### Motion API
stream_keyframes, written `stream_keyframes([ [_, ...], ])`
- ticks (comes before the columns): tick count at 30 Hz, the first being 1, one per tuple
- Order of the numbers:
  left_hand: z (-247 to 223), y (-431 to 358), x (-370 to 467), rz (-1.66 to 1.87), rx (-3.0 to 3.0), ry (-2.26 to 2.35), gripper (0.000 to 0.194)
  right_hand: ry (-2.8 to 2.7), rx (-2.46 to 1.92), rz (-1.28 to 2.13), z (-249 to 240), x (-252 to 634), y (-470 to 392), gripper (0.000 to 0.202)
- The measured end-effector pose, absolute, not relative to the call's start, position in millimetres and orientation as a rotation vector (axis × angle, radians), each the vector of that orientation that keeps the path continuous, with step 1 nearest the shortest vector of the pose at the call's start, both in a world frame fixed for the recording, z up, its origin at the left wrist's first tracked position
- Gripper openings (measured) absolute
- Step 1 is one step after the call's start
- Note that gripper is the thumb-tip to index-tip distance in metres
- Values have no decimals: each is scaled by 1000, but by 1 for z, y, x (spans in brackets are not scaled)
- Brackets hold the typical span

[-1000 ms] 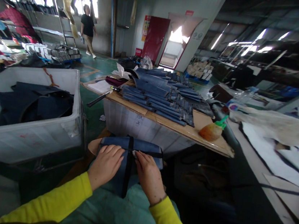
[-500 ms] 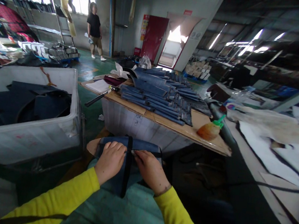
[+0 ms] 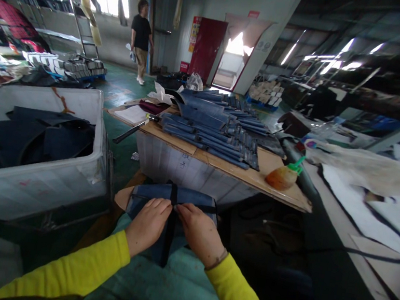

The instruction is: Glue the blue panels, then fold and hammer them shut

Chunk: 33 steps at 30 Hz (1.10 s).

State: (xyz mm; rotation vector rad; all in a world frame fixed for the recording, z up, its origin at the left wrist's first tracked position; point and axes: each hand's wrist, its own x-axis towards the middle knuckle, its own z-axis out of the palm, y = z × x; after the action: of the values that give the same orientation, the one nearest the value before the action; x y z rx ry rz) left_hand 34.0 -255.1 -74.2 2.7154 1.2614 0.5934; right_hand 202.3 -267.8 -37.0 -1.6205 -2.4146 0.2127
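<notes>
On my lap, over a green apron, lies a dark blue denim-like piece with a tan end at its left. A black strap runs down across it, and a second dark band crosses it sideways. My left hand is closed, its fingertips at the place where the straps cross. Opposite it, my right hand pinches at the same crossing, thumb and forefinger together. The fingertips of both hands nearly meet. What exactly lies between them is mostly hidden.
Ahead, a cardboard-topped bin carries stacked blue pieces, a hammer-like tool and a green-capped bottle. A white bin with blue pieces stands left. A cluttered worktable runs along the right. Someone in black walks behind.
My left hand has shifted slightly right and down, bringing its fingertips closer to my right hand at the strap crossing. The person in the background has walked to the right.
</notes>
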Motion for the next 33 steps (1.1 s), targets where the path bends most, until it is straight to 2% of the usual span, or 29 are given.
stream_keyframes([
  [10,-84,-249,35,563,2769,1250,34,-2424,-1816,195,-33,187,-264,30],
  [18,-86,-250,39,597,2740,1293,35,-2410,-1982,15,-33,171,-262,36],
  [24,-83,-255,36,625,2703,1296,35,-2336,-1863,46,-48,181,-263,42],
  [33,-77,-259,38,640,2696,1293,36,-2218,-1750,146,-60,204,-291,40],
])
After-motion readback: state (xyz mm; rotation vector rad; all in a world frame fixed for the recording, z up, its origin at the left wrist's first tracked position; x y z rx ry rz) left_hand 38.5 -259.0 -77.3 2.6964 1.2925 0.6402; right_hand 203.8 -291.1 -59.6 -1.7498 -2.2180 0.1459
